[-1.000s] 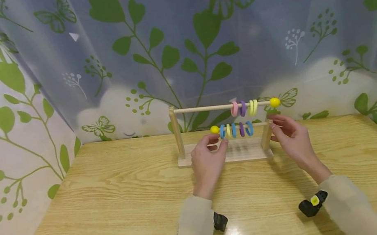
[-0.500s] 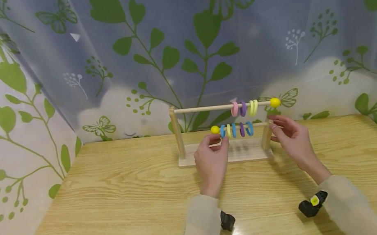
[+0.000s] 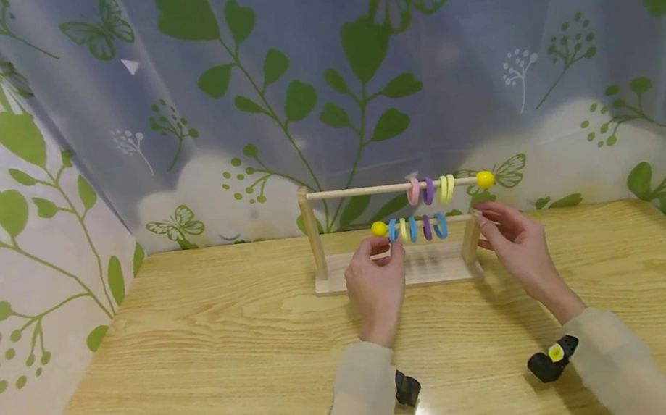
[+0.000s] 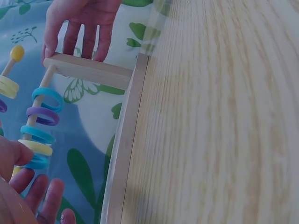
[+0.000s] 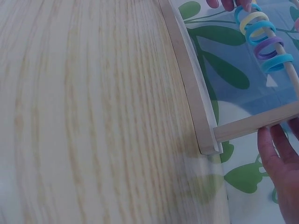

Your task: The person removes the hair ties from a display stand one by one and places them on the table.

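A wooden ring stand (image 3: 439,272) stands on the table with two rods. Its lower rod bears several blue, yellow and purple rings and ends at the left in a yellow ball (image 3: 379,229). My left hand (image 3: 377,284) pinches the leftmost blue ring (image 4: 37,162) between thumb and index finger, right beside that ball; the other fingers spread below it in the left wrist view. My right hand (image 3: 519,246) grips the short right post (image 5: 257,122), thumb on the near side and fingers behind. Pink, purple and pale yellow rings (image 3: 447,189) hang on the upper rod.
The upper rod (image 3: 357,192) runs from the tall left post (image 3: 314,236) to another yellow ball (image 3: 485,180). A leaf-patterned curtain (image 3: 314,93) hangs right behind the stand. The wood-grain table (image 3: 202,376) stretches toward the front.
My left hand and forearm have shifted slightly right, with the fingers closing in at the leftmost blue ring. The right hand, the stand and the rings look the same.
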`<state>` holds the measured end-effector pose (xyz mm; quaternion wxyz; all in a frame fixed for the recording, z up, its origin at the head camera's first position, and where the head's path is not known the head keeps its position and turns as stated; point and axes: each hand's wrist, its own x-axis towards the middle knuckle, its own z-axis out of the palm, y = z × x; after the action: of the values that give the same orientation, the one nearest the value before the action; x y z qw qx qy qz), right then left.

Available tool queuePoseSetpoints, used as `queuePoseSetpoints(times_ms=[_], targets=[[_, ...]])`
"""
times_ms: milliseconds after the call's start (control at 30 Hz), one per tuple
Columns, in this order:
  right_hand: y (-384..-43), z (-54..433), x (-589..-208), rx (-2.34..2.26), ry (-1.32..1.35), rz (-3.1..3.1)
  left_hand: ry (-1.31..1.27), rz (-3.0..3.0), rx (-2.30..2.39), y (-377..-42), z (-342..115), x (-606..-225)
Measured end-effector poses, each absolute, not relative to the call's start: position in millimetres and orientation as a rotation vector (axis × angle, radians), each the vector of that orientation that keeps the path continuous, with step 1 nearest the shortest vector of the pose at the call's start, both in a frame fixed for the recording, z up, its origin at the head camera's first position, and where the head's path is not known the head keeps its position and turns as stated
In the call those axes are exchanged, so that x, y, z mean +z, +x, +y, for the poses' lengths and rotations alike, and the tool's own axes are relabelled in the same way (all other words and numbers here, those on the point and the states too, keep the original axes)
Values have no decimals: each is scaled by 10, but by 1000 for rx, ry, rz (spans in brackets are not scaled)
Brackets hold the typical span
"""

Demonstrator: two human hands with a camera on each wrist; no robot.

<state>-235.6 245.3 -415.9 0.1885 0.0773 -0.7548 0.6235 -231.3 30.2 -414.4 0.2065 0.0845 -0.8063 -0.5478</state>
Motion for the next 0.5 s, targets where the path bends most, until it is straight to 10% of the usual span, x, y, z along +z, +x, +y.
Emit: queuePoseSetpoints(times_ms=[500], targets=[[-2360, 2450, -4165, 1750, 206, -2135, 245, -2210, -1516, -2314, 285, -4124]])
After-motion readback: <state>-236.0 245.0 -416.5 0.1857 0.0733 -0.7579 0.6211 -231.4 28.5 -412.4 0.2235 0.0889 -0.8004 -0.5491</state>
